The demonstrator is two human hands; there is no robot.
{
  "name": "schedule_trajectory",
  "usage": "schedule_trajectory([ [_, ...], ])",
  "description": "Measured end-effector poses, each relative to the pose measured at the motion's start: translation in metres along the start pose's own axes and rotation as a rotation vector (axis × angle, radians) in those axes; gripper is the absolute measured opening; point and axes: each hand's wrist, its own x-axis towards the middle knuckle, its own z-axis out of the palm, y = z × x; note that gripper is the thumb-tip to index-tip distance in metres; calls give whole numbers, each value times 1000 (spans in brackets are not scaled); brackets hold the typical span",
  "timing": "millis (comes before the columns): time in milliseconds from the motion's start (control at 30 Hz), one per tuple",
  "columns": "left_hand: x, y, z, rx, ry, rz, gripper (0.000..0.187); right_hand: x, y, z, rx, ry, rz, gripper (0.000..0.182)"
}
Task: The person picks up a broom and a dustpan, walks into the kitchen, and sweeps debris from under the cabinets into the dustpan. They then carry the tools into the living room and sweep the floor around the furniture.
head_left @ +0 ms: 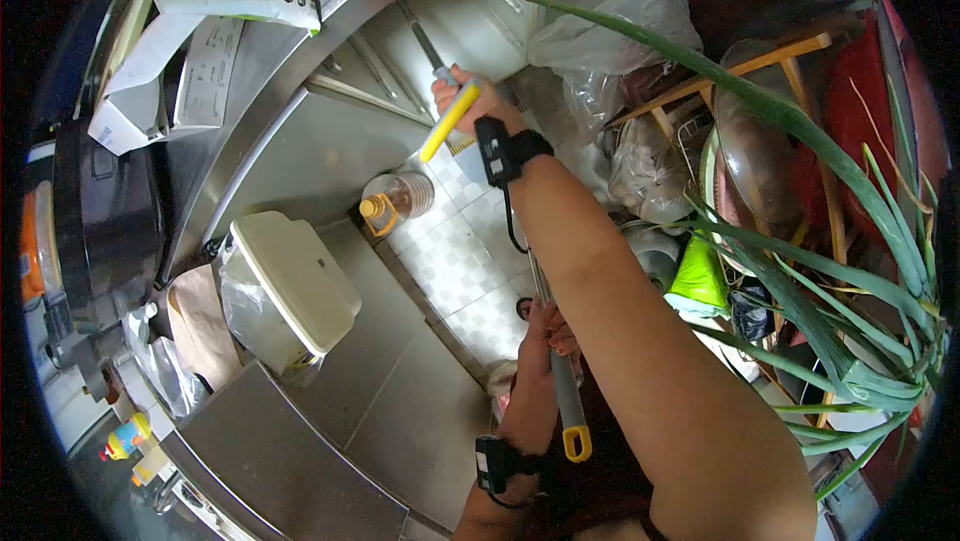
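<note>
A long pole with grey grips and yellow parts, like a squeeze mop [567, 396], runs up through both hands; its far end fades by the white cabinet and the head is not clear. My right hand [472, 104] is reached out and closed on the upper part, where a yellow lever handle [450, 123] sticks out. Lower down, near my body, my left hand [547, 331] wraps the pole just above its grey end grip with a yellow looped tip. My right forearm hides the pole's middle. Both wrists wear black straps with small devices.
An oil bottle with a yellow cap [398, 201] stands on the checkered floor tiles [445, 266]. To the left are a lidded cream bin [300, 281] and a steel counter [255, 91]. Long green onions [780, 116], plastic bags [625, 41] and a wooden rack [740, 71] crowd the right.
</note>
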Motion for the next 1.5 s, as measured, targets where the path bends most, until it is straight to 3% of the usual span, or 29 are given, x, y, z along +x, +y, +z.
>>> schedule_trajectory([
  [33, 0, -2, 0, 10, -10, 5, 16, 3, 8, -18, -107, 11, 10, 36],
  [100, 2, -3, -3, -18, -92, -16, 16, -13, 18, -45, -633, 309, -293, 35],
  [133, 2, -2, -4, -56, -123, -34, 16, -54, 35, -32, -480, 393, -270, 34],
  [200, 3, 1, -5, -130, -149, -65, 16, -96, 13, -62, -260, 336, 37, 29],
  [267, 1, 3, -2, -185, -132, -87, 15, -150, 21, -38, -440, 439, -172, 28],
  [333, -1, 4, 2, -221, -110, -102, 15, -183, 21, -18, -250, 368, -202, 27],
  [367, 0, 3, 2, -207, -100, -93, 15, -187, 7, -33, -70, 127, 19, 26],
  [467, 5, 1, -4, -179, -110, -97, 16, -161, 6, -22, -63, 155, -45, 23],
  [567, 7, 2, -14, -175, -156, -122, 17, -137, 41, 36, -816, 423, -391, 26],
  [633, 5, 3, -8, -143, -120, -94, 18, -101, 24, 5, -1397, 561, -504, 30],
  [700, 0, 4, 5, -126, -45, -70, 18, -99, 35, 19, -2025, 730, -546, 31],
  [800, 4, 3, -3, -96, -33, -65, 19, -106, 61, 51, -2577, 845, -587, 28],
  [900, 5, 2, -5, -226, -129, -104, 20, -78, 60, 74, -2766, 939, -463, 24],
  [1167, 6, 4, -18, -348, -167, -178, 20, -30, 46, 103, -3103, 676, -290, 19],
  [1300, 6, 5, -15, -300, -94, -171, 20, -52, 19, 114, -3344, 493, -409, 19],
  [1400, 8, 3, -18, -291, -86, -184, 20, -84, 20, 148, -3456, 510, -389, 19],
  [1500, 11, 6, -20, -313, -127, -231, 27, -115, 27, 169, -3287, 702, -405, 19],
])
